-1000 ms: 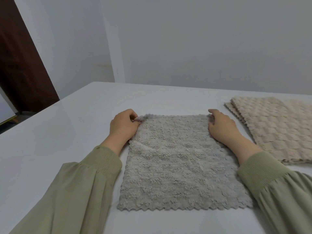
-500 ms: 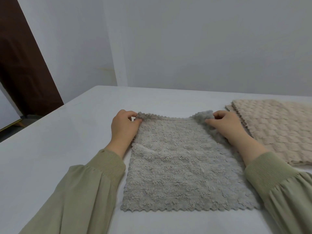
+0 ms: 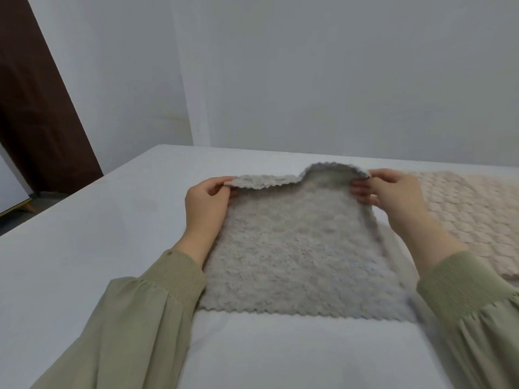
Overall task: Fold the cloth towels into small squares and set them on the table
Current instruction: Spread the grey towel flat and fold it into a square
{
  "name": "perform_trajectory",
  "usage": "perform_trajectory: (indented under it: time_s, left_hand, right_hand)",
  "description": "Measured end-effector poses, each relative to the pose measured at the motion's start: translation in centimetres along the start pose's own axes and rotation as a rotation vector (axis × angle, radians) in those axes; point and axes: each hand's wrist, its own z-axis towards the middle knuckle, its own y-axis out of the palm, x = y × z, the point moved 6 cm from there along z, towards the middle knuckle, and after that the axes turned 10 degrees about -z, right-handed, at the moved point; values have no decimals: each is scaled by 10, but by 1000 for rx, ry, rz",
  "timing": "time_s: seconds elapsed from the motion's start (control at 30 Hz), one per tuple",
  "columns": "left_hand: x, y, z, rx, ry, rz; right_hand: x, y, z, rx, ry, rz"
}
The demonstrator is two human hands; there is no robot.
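Note:
A fluffy grey towel (image 3: pixel 297 254) with scalloped edges lies on the white table (image 3: pixel 84 248) in front of me. My left hand (image 3: pixel 207 203) pinches its far left corner and my right hand (image 3: pixel 393 195) pinches its far right corner. Both corners are raised off the table, the right one higher, so the far edge curls up and sags in the middle. The near edge still lies flat on the table. A beige waffle-textured towel (image 3: pixel 471 217) rests flat to the right, just behind my right hand.
The table's left edge (image 3: pixel 64 197) runs diagonally, with a dark brown door (image 3: pixel 33 108) beyond it. A pale wall stands behind the table's far edge. Bare tabletop extends to the left of the grey towel and in front of it.
Both hands have closed on the grey towel's far corners and lifted them off the table. The far edge, flat a second ago, now stands raised.

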Motion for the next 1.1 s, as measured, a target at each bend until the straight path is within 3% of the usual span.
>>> perform_trajectory:
  time_s: [0.13,0.27,0.47,0.57,0.63,0.7,0.8,0.93,1.0,1.1]
  left_hand:
    - [-3,4,-9,30,-123,-142]
    - [-8,0,-18,20,-203,-149]
    - [2,-9,-44,71,-203,-109]
    - [5,-16,-57,22,-241,86]
    - [14,-18,-65,-98,-130,556]
    - [28,-11,-78,-185,144,927]
    - [41,11,-99,-304,373,880]
    - [24,43,-105,-612,399,951]
    - [21,45,-101,-638,398,941]
    - [24,42,-98,-548,465,894]
  right_hand:
    - [2,4,-6,62,-43,53]
    - [21,-2,-26,199,-79,-171]
    - [13,-19,-54,283,-135,-188]
    - [12,-29,-74,266,-158,-255]
    - [13,-32,-87,205,-155,-458]
    - [16,-32,-99,107,-162,-715]
    - [16,-25,-116,-41,-279,-936]
    - [17,-15,-125,-134,-435,-1095]
    - [15,-14,-121,-127,-452,-1126]
    - [14,-13,-111,-90,-478,-1129]
